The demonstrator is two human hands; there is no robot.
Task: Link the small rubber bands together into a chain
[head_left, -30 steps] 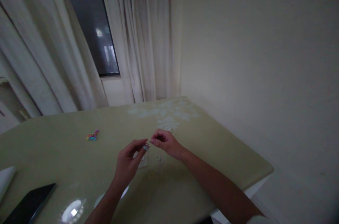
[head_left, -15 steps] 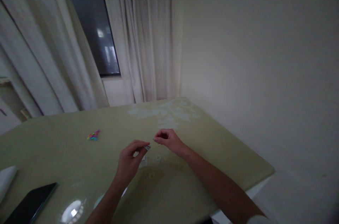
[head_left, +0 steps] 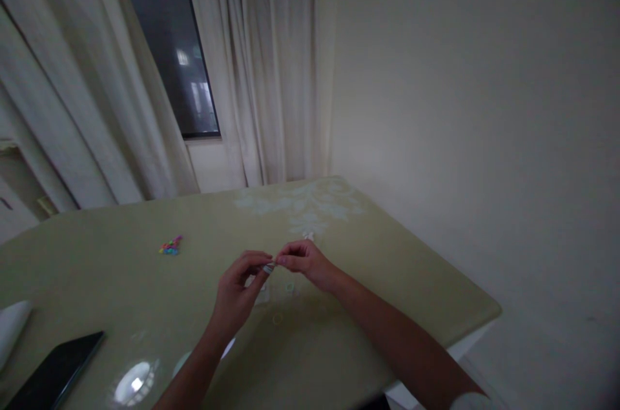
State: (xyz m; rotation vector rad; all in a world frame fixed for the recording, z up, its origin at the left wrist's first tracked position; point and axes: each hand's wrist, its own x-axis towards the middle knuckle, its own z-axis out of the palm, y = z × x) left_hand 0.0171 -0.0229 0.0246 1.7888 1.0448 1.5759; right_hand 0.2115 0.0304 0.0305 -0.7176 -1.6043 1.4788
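Over the middle of the table, my left hand (head_left: 238,288) pinches a small whitish-grey piece (head_left: 268,267) between thumb and fingertips. My right hand (head_left: 307,263) meets it from the right, its fingertips pressed together at the piece's end; what they grip is too small to make out. Below the hands on the tabletop lie a pale ring (head_left: 290,288), a yellowish ring (head_left: 278,319) and a small clear square item (head_left: 263,296), partly hidden by my left hand. Small white bits (head_left: 309,236) lie just behind my right hand.
A small pile of colourful pieces (head_left: 171,246) lies on the left part of the green table (head_left: 111,268). At the near left are a dark flat device (head_left: 55,371) and a white object (head_left: 13,332). A wall (head_left: 465,139) runs along the table's right side.
My right hand has moved left and slightly down, so its fingertips now meet those of my left hand. The white bits behind it have come into clearer view. My left hand has barely moved.
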